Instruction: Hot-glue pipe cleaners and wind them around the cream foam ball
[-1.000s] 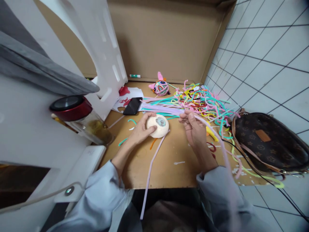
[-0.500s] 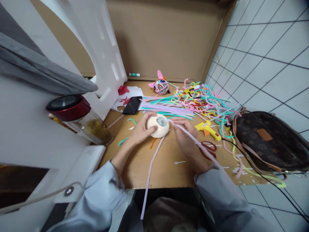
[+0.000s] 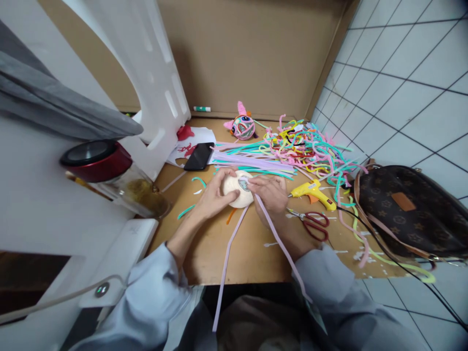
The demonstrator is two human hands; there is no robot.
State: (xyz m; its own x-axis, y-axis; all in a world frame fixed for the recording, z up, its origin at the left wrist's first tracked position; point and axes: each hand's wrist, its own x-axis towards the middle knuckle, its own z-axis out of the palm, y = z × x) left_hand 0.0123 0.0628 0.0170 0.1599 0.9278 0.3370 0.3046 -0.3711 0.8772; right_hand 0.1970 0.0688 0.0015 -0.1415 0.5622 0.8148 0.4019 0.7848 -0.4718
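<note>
My left hand (image 3: 215,194) is closed round the side of a white round ball-like piece (image 3: 231,184), which has a grey-green patterned disc on its face. My right hand (image 3: 271,192) pinches a lilac pipe cleaner (image 3: 273,229) and presses its end at the disc; the fingers partly cover this spot. The pipe cleaner's free length hangs down over the table edge to my right sleeve. Another lilac strand (image 3: 227,258) runs from under the white piece past the front edge. A yellow glue gun (image 3: 313,193) and red-handled scissors (image 3: 315,224) lie right of my right hand.
Behind my hands are a black phone (image 3: 199,157), lilac and teal pipe cleaners (image 3: 256,160), a tangled colourful heap (image 3: 303,146) and a pink-eared decorated ball (image 3: 243,126). A red-lidded bottle (image 3: 117,178) stands left; a brown handbag (image 3: 409,214) lies right, by a black cord.
My right hand has moved left onto the white piece's disc, bringing the pipe cleaner's end there. The strand's free length has swung left and down. My left hand keeps its hold.
</note>
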